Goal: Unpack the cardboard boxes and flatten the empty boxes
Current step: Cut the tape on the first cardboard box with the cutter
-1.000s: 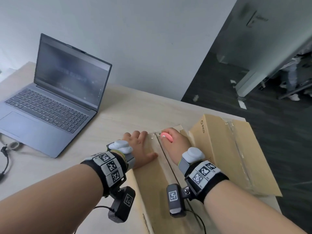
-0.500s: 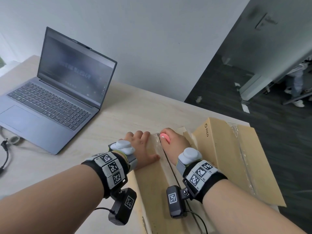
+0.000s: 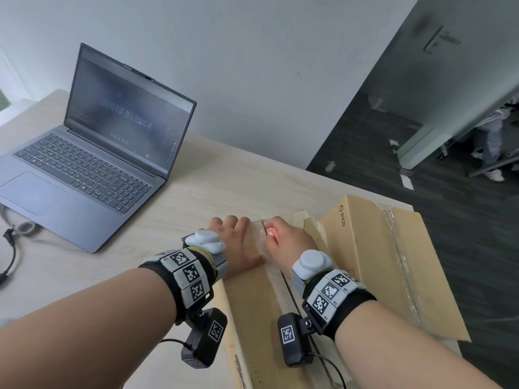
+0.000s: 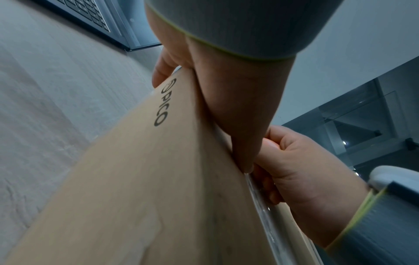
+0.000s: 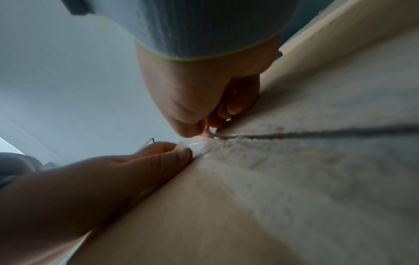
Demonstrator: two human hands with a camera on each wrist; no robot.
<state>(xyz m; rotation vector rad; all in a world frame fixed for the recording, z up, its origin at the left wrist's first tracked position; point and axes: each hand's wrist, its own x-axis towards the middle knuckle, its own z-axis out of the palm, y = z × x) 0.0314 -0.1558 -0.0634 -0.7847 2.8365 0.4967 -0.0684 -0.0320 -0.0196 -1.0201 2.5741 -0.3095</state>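
Observation:
A brown cardboard box (image 3: 252, 299) lies on the table with clear tape (image 3: 262, 248) along its top seam. My left hand (image 3: 236, 242) holds the box's far left corner, fingers curled over the far edge and thumb flat on top. In the left wrist view the fingers (image 4: 163, 71) wrap that edge above the PICO print. My right hand (image 3: 289, 242) grips a small pink cutter (image 3: 271, 231) at the far end of the seam. In the right wrist view its fingertips (image 5: 223, 114) pinch right at the seam's dark slit (image 5: 317, 133). The blade is hidden.
Another cardboard piece (image 3: 393, 276) with a PICO print and clear tape lies to the right, reaching the table's right edge. An open laptop (image 3: 92, 164) sits at the far left with a black cable (image 3: 11, 248) beside it. Bare light wood table (image 3: 224, 186) shows between them.
Both hands stay at the far end of the taped seam. Only the head view has shifted a little.

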